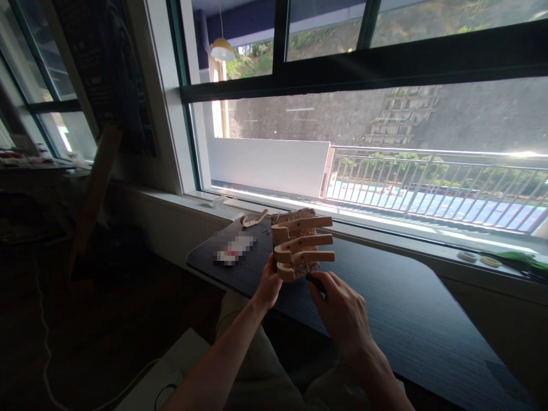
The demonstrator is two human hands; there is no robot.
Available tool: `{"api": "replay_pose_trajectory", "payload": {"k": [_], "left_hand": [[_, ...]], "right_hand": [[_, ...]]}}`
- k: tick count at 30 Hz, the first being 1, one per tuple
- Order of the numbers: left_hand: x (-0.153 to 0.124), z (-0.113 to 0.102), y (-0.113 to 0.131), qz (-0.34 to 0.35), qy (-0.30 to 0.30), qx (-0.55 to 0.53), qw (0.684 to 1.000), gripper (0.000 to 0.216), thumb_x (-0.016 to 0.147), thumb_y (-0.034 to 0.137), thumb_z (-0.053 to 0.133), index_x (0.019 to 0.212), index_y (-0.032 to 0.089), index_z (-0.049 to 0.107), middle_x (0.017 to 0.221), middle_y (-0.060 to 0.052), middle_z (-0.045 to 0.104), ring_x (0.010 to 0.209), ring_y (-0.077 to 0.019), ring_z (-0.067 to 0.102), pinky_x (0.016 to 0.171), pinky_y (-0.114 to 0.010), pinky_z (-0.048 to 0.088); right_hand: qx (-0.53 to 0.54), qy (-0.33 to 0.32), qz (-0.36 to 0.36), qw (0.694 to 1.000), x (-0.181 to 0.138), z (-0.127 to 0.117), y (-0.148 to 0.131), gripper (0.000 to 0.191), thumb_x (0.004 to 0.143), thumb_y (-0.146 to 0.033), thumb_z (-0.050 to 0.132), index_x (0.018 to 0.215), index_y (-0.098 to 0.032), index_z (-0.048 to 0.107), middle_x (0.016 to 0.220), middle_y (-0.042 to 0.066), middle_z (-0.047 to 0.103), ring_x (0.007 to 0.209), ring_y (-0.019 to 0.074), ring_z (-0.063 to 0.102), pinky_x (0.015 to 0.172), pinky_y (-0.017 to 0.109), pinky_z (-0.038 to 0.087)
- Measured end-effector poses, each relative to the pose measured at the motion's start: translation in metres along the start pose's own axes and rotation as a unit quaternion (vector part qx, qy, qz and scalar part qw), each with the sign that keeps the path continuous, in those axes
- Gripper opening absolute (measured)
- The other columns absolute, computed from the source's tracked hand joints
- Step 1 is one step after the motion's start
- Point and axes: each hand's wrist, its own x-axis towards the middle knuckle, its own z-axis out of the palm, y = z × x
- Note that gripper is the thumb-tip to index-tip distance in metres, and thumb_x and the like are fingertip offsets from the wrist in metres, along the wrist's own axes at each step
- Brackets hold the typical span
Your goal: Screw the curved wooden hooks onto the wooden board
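Above the dark table, a wooden hook rack (pixel 295 245) is held up in front of me, with several curved light-wood hooks fixed to a rough, bark-like board. My left hand (pixel 269 285) grips its lower left side, fingers partly hidden behind it. At its lower right corner, my right hand (pixel 342 299) is closed around a small black tool (pixel 317 285), possibly a screwdriver; its tip meets or nearly meets the board's bottom edge. Beyond the rack, a loose wooden hook (pixel 254 220) lies on the table, with small metal pieces, perhaps screws (pixel 267 231), beside it.
The dark wood-grain table (pixel 385 302) stretches to the right under a large window. A blurred-out packet (pixel 234 249) lies at its left end. Green items (pixel 514 261) rest on the sill at right. A white cable (pixel 45 337) trails across the floor at left.
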Motion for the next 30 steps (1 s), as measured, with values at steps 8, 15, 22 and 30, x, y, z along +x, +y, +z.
{"api": "replay_pose_trajectory", "payload": {"k": [8, 15, 22, 30], "left_hand": [[0.0002, -0.0009, -0.0022, 0.001, 0.003, -0.004, 1.000, 0.044, 0.062, 0.017, 0.074, 0.103, 0.022, 0.058, 0.099, -0.003, 0.066, 0.091, -0.0176, 0.061, 0.083, -0.032, 0.044], [0.0001, -0.0004, -0.0018, 0.008, 0.005, 0.006, 1.000, 0.046, 0.060, 0.016, 0.074, 0.103, 0.022, 0.058, 0.099, -0.002, 0.066, 0.092, -0.0178, 0.061, 0.085, -0.032, 0.044], [0.0006, -0.0012, -0.0030, 0.009, -0.005, 0.003, 1.000, 0.044, 0.063, 0.016, 0.073, 0.104, 0.023, 0.056, 0.099, -0.002, 0.065, 0.092, -0.0173, 0.060, 0.085, -0.031, 0.044], [0.0010, -0.0020, -0.0041, 0.012, -0.020, 0.006, 1.000, 0.042, 0.065, 0.014, 0.071, 0.103, 0.023, 0.056, 0.099, -0.001, 0.065, 0.090, -0.0155, 0.060, 0.082, -0.029, 0.044]], "right_hand": [[-0.006, -0.019, 0.022, 1.000, 0.0006, 0.0029, -0.0012, 0.021, 0.087, -0.035, 0.043, 0.091, -0.024, 0.060, 0.073, -0.002, 0.066, 0.061, 0.0115, 0.059, 0.053, 0.024, 0.034], [-0.023, -0.016, -0.006, 1.000, 0.0004, -0.0009, 0.0006, 0.027, 0.081, -0.024, 0.047, 0.107, -0.026, 0.055, 0.093, 0.000, 0.066, 0.075, 0.0135, 0.061, 0.056, 0.023, 0.038], [0.009, -0.007, 0.003, 1.000, -0.0009, 0.0051, 0.0003, 0.020, 0.086, -0.029, 0.044, 0.098, -0.023, 0.059, 0.087, 0.000, 0.067, 0.071, 0.0119, 0.061, 0.057, 0.022, 0.036], [-0.011, -0.028, 0.028, 0.999, 0.0014, 0.0005, -0.0067, 0.020, 0.086, -0.032, 0.043, 0.095, -0.024, 0.059, 0.081, -0.001, 0.067, 0.067, 0.0135, 0.061, 0.057, 0.024, 0.035]]}}
